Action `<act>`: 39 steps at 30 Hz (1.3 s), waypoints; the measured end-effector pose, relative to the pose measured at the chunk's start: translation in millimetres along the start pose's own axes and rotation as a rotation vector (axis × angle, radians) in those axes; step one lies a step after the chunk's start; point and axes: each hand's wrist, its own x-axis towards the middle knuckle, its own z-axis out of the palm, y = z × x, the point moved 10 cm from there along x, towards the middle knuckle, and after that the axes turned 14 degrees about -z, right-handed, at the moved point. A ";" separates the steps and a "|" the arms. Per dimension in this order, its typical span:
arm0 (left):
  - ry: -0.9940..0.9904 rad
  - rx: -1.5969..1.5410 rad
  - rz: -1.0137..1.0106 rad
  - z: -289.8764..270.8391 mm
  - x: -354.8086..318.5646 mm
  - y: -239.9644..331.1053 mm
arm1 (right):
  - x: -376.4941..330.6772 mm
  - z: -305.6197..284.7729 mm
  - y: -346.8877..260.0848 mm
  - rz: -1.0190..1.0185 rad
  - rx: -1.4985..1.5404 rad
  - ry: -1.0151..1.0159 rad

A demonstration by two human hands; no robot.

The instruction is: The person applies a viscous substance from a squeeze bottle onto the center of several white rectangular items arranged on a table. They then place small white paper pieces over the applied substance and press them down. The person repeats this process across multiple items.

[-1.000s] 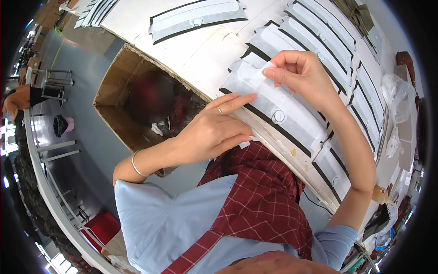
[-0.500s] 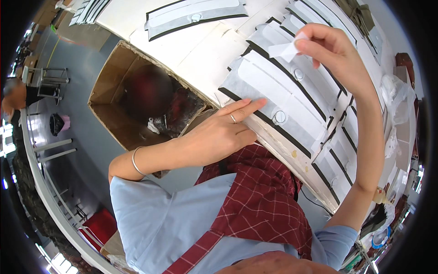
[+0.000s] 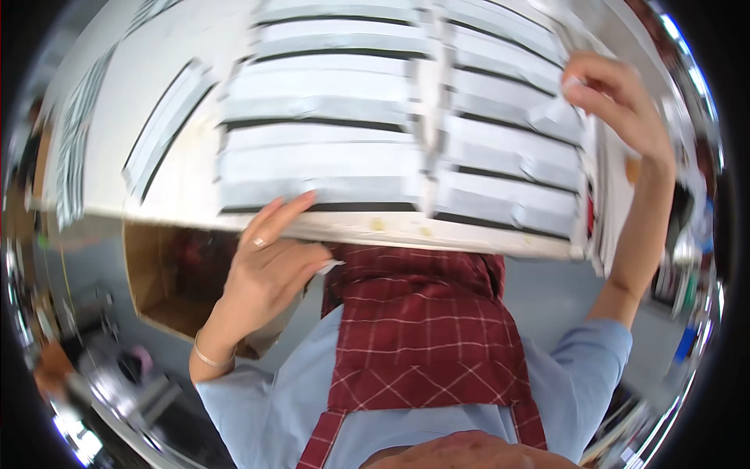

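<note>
My left hand point(image 3: 269, 266) is at the table's near edge, index and middle fingers stretched onto the black border of the nearest pale panel point(image 3: 320, 160). Its other fingers are curled in, and a small white scrap point(image 3: 331, 266) pokes out beside them. Raised above the right-hand column of panels point(image 3: 512, 187), my right hand point(image 3: 613, 98) pinches a thin translucent white strip point(image 3: 556, 116) between thumb and fingers. The panels are flat, white and grey with black edges, and several carry a small round clear piece point(image 3: 519, 213) near the lower border.
A white table point(image 3: 176, 205) bears two overlapping columns of panels, with a single panel point(image 3: 168, 129) lying aslant at left. Farther left stands a striped row of panels point(image 3: 82, 141). An open cardboard box point(image 3: 141, 273) with dark contents sits below the table's left front edge.
The view has swung round, so the table edge runs across. My right hand has moved right with the strip, over the other column. My left fingertips stay on the nearest panel; a scrap now shows beneath.
</note>
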 end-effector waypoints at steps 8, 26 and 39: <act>-0.275 -0.055 0.213 53.7 44.3 66.4 | -117.5 23.0 44.0 0.211 0.050 -0.224; -0.508 -0.083 0.618 155.5 66.9 163.4 | -60.5 117.1 20.0 -0.032 -0.005 -0.351; -0.583 0.050 0.645 163.0 60.6 155.3 | -40.4 120.1 16.2 0.005 0.026 -0.372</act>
